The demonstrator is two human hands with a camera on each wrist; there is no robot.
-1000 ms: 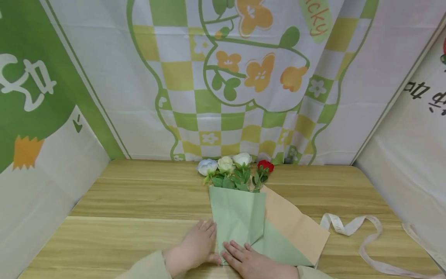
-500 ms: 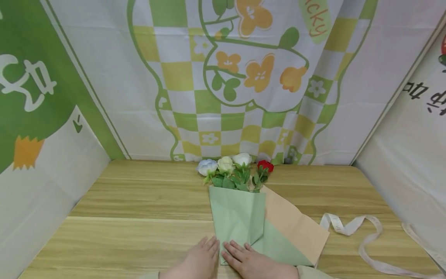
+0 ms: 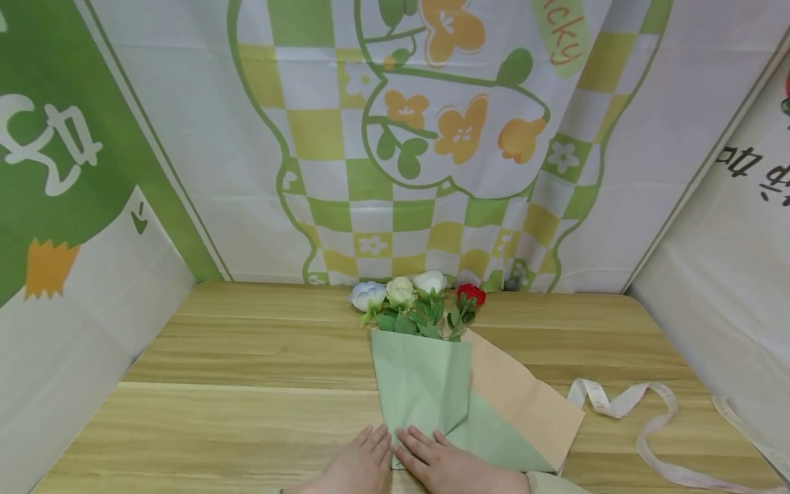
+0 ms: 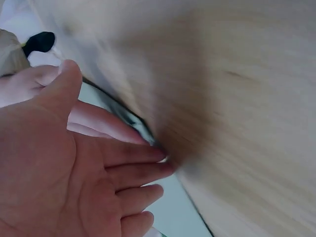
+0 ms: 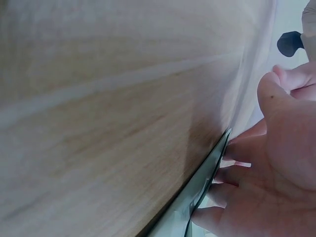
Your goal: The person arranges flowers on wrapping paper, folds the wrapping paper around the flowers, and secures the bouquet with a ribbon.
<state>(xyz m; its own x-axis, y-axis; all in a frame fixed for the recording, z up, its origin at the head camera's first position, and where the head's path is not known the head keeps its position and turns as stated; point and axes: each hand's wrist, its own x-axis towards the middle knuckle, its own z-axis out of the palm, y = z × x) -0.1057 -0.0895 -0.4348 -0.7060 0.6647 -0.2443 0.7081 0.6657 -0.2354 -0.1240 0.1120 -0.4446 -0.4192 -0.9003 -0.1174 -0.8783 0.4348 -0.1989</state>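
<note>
A bouquet lies on the table, wrapped in green paper (image 3: 410, 377) folded over its left side. Above the paper's top edge show a pale blue flower (image 3: 367, 296), a cream flower (image 3: 400, 291), a white flower (image 3: 430, 281) and a red rose (image 3: 471, 295), with green leaves. My right hand (image 3: 453, 463) rests with straight fingers on the lower end of the wrap. Beside it, at the wrap's lower left edge, lies my left hand (image 3: 361, 463), fingers straight. In the left wrist view the left fingertips are right at the paper's edge.
The wrap's unfolded right flap (image 3: 524, 391) spreads over the table, peach above and green below. A white ribbon (image 3: 644, 439) curls on the right side of the wooden table (image 3: 247, 357). Printed cloth (image 3: 420, 226) hangs at the back.
My left hand has slid down along the wrap's left edge and now lies close to the right hand. The right hand and the bouquet have stayed in place.
</note>
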